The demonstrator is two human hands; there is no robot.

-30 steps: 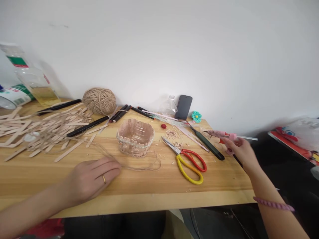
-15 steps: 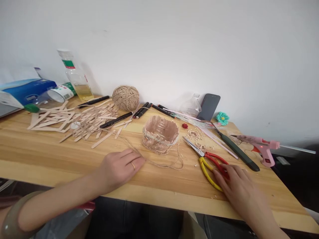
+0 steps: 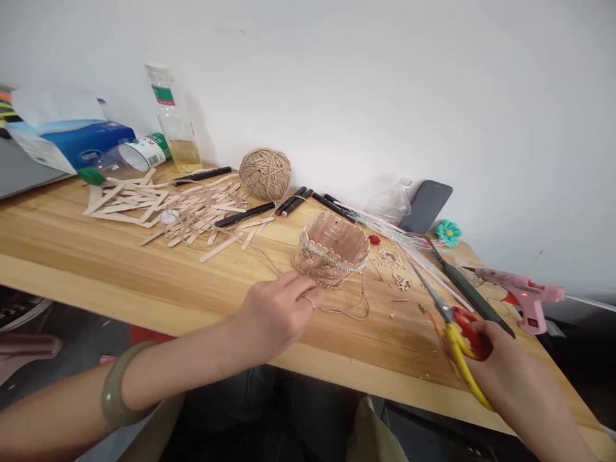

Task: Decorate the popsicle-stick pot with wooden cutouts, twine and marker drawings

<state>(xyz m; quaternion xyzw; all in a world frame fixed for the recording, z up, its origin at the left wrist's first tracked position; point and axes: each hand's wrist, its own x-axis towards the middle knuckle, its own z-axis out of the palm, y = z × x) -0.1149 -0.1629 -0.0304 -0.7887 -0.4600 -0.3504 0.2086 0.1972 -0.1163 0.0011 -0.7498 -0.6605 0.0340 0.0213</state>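
- While the left hand (image 3: 283, 314), nearly closed, pinches what seems twine (image 3: 353, 317),
- the basket (image 3: 332, 247) sits just beyond it on the desk (image 3: 231, 289);
- the right hand (image 3: 513, 372) curls round scissors (image 3: 448, 315).

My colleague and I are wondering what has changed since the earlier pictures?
The right hand let go of the pink glue gun, now set down at the right, and took hold of the scissors, lifting them. The left hand moved nearer the small basket. The twine ball and phone stayed put.
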